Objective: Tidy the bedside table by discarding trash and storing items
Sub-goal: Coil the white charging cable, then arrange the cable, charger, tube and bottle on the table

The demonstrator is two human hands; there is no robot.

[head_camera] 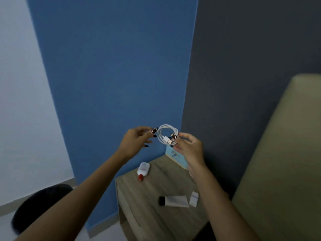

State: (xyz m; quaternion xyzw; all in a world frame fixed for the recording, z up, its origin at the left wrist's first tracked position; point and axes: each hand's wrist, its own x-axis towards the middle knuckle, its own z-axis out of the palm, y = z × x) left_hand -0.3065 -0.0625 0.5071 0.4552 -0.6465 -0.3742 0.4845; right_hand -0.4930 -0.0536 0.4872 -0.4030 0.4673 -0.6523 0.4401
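Holding coiled white cable (167,134) w/ both hands above bedside table (156,192).

The bench (166,221) was a wood-grain bedside unit standing in the corner below both hands, its top tilted across the lower middle of the view. A white bottle with a red cap (143,171) lay flat on it below the left hand (137,140), cap pointing toward the near edge. A white tube with a black cap (173,201) lay on its side farther down, beside the right forearm, and a small white box (194,199) sat touching the tube's flat end. A light blue box (175,158) stood at the back corner, just under the right hand (188,148) and partly hidden by it.
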